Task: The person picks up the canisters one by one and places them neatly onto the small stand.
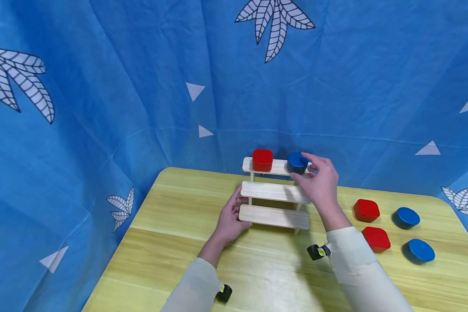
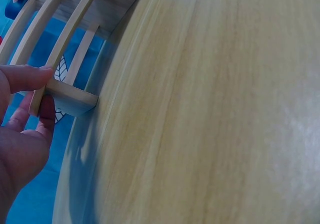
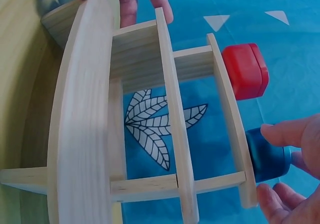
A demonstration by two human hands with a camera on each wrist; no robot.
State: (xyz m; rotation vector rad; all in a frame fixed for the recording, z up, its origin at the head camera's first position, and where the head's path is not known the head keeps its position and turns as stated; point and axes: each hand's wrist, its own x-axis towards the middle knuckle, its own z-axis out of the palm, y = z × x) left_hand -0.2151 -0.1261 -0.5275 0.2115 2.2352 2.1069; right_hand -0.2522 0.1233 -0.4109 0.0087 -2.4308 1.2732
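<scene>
R hand pinches round blue tub, prob. atop 3-tier pale-wood rack, nr squarish red tub. L hand grips bottom tier's end.

There's the right hand, fingers round the blue tub on the wooden rack; the red tub sits apart from it, and the left hand grips the far end!
</scene>
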